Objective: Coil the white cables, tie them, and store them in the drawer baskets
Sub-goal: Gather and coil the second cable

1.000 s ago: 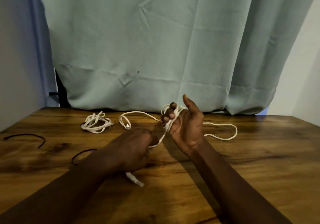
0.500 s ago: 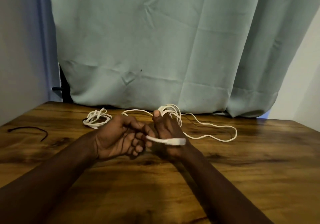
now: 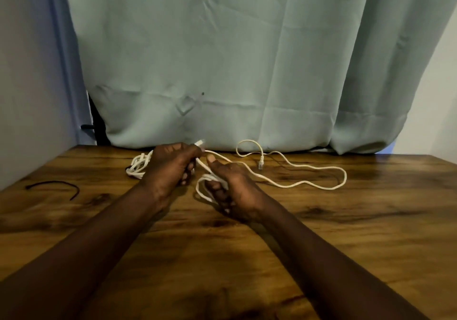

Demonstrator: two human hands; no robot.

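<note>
As hands grip it, cable trails right.

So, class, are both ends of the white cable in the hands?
No: the thin white cable's far plug lies on the brown wooden table.

Head-worn view, facing forward and down, close over table

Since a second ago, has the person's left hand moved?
Yes. The left hand went away from the person, toward the curtain; it is now level with the coiled white bundle.
</note>
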